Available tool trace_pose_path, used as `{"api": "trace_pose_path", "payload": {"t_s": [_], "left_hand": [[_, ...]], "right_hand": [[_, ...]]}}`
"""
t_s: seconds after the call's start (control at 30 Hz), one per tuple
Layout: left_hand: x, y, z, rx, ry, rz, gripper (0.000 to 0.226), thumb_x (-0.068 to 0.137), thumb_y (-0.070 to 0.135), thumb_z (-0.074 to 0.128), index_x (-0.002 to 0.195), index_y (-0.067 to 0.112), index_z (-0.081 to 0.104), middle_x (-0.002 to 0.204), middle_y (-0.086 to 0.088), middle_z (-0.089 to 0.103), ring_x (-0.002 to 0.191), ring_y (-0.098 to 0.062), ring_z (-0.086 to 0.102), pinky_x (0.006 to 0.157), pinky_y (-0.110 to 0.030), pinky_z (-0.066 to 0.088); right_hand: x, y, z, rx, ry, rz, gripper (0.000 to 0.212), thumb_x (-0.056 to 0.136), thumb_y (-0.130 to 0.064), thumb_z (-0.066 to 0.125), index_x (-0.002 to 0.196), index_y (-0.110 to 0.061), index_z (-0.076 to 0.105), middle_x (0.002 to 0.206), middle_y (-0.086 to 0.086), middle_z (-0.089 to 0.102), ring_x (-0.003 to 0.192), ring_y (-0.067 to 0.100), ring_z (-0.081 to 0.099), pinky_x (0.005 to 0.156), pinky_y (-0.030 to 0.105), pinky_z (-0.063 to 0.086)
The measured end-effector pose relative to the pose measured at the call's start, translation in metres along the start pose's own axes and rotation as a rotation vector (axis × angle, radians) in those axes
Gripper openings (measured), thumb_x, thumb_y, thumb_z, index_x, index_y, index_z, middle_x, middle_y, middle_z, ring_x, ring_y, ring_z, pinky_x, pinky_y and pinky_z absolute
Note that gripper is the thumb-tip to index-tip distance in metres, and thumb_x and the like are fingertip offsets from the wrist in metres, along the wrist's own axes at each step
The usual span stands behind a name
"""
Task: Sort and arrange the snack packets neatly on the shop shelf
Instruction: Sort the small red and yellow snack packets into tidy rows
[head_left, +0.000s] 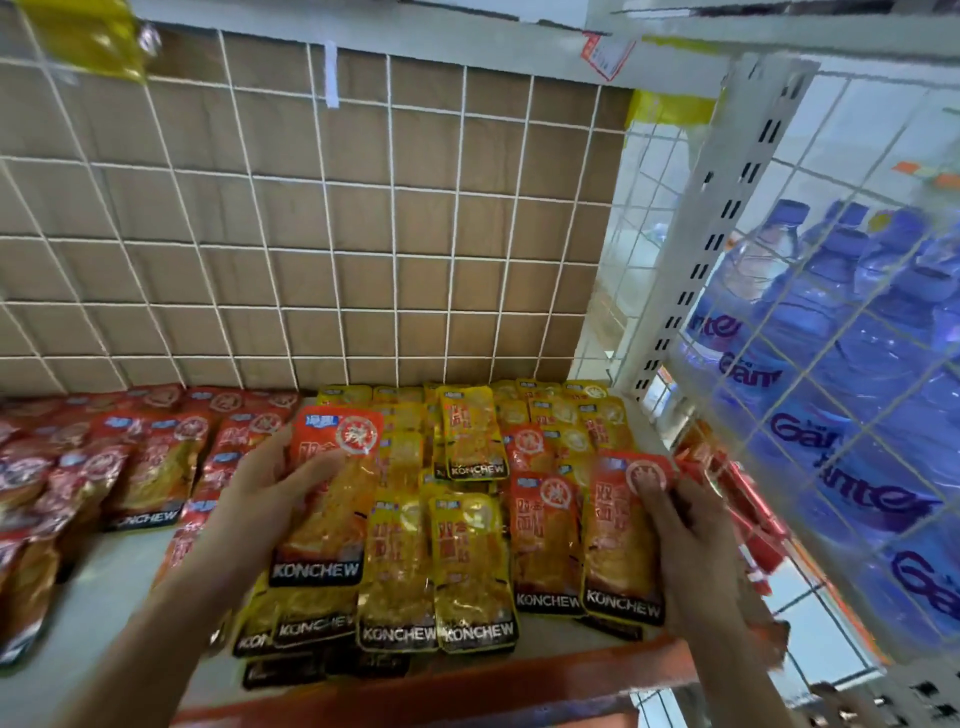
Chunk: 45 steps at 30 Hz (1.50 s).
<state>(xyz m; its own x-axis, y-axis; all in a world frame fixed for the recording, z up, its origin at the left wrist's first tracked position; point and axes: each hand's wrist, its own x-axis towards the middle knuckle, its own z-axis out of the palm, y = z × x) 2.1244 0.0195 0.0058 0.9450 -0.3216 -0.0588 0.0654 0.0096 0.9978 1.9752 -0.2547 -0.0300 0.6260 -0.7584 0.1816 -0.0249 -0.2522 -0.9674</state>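
Orange packets (327, 519) are mid-sort: left hand (270, 488) grips one, right hand (685, 525) pinches another; next, probably laying both beside the red pile (145, 467).

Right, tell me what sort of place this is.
Probably a small shop: red and yellow plastic snack packets stocked in rows on a white shelf, blue plastic water bottles stacked alongside.

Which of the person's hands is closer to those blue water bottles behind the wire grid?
Right. The right hand, holding an orange packet, is just left of the water bottles; the left hand holds a second orange packet farther left, mid-shelf.
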Motion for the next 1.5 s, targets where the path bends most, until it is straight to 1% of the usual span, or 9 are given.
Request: {"api": "trace_pose_path", "payload": {"t_s": [0.27,0.43,0.57,0.7,0.77,0.9,1.1,1.43,1.5], "left_hand": [[-0.021,0.001,-0.099,-0.104,0.353,-0.072,0.011,0.08,0.013,0.061,0.087,0.021,0.057,0.045,0.012,0.06,0.034,-0.001,0.052,0.032,-0.015,0.042],[-0.026,-0.017,-0.164,-0.07,0.399,-0.126,0.026,0.078,0.019,0.065,0.103,0.016,0.06,0.075,0.002,0.069,0.059,-0.014,0.061,0.057,-0.032,0.053],[-0.027,-0.026,-0.2,0.056,0.279,-0.095,0.013,0.085,0.007,0.06,0.097,0.013,0.059,0.066,0.007,0.068,0.053,-0.002,0.058,0.05,-0.017,0.048],[-0.024,-0.032,-0.221,0.293,0.206,-0.075,0.029,0.077,0.003,0.07,0.088,0.025,0.055,0.07,0.01,0.069,0.06,-0.001,0.061,0.062,-0.026,0.052],[-0.02,-0.033,-0.227,0.439,0.169,-0.032,0.043,0.073,0.001,0.074,0.092,0.033,0.052,0.074,0.009,0.067,0.065,0.005,0.062,0.061,-0.016,0.051],[-0.013,-0.035,-0.238,0.653,0.082,0.049,0.063,0.073,0.011,0.077,0.124,0.03,0.047,0.104,0.009,0.059,0.082,0.002,0.057,0.06,-0.006,0.044],[0.0,-0.037,-0.247,0.946,-0.063,0.154,0.06,0.079,0.029,0.072,0.132,0.036,0.044,0.141,0.007,0.037,0.129,-0.015,0.033,0.105,-0.032,0.029],[0.011,-0.048,-0.264,1.046,-0.297,0.318,0.06,0.09,0.038,0.053,0.142,0.039,0.023,0.134,0.033,0.013,0.137,0.001,0.004,0.113,-0.029,-0.001],[0.011,-0.051,-0.267,1.042,-0.301,0.338,0.06,0.092,0.038,0.051,0.143,0.039,0.02,0.137,0.033,0.011,0.134,0.005,-0.001,0.111,-0.027,-0.005]], "right_hand": [[-0.022,-0.023,0.076,0.051,-0.148,0.051,0.022,0.083,-0.032,0.061,0.072,-0.014,0.065,0.062,-0.007,0.066,0.056,0.007,0.057,0.055,0.025,0.048],[-0.044,-0.037,0.126,-0.018,-0.239,-0.006,0.049,0.082,-0.048,0.062,0.071,-0.001,0.053,0.066,0.016,0.056,0.06,0.025,0.052,0.058,0.038,0.047],[-0.064,-0.048,0.165,0.013,-0.299,0.047,0.035,0.085,-0.032,0.059,0.078,0.003,0.056,0.069,0.006,0.063,0.063,0.018,0.06,0.057,0.026,0.05],[-0.088,-0.056,0.196,-0.031,-0.347,0.06,0.033,0.083,-0.036,0.057,0.08,-0.004,0.06,0.077,0.013,0.067,0.073,0.031,0.064,0.066,0.046,0.053],[-0.098,-0.062,0.209,-0.042,-0.349,0.054,0.039,0.078,-0.041,0.056,0.079,-0.002,0.058,0.075,0.012,0.066,0.073,0.032,0.064,0.064,0.043,0.052],[-0.117,-0.076,0.232,-0.082,-0.351,0.07,0.022,0.086,-0.032,0.055,0.077,-0.011,0.056,0.068,-0.002,0.061,0.065,0.015,0.06,0.053,0.008,0.042],[-0.132,-0.074,0.27,-0.144,-0.405,0.03,0.018,0.088,-0.025,0.057,0.087,-0.008,0.062,0.081,0.001,0.07,0.072,0.012,0.066,0.063,0.024,0.053],[-0.133,-0.075,0.341,-0.497,-0.418,-0.121,0.015,0.087,-0.028,0.062,0.085,-0.014,0.055,0.072,-0.01,0.061,0.065,-0.001,0.057,0.06,0.02,0.046],[-0.133,-0.078,0.351,-0.539,-0.395,-0.154,0.016,0.087,-0.028,0.063,0.097,-0.016,0.059,0.089,-0.007,0.065,0.081,0.004,0.06,0.07,0.019,0.046]]}}
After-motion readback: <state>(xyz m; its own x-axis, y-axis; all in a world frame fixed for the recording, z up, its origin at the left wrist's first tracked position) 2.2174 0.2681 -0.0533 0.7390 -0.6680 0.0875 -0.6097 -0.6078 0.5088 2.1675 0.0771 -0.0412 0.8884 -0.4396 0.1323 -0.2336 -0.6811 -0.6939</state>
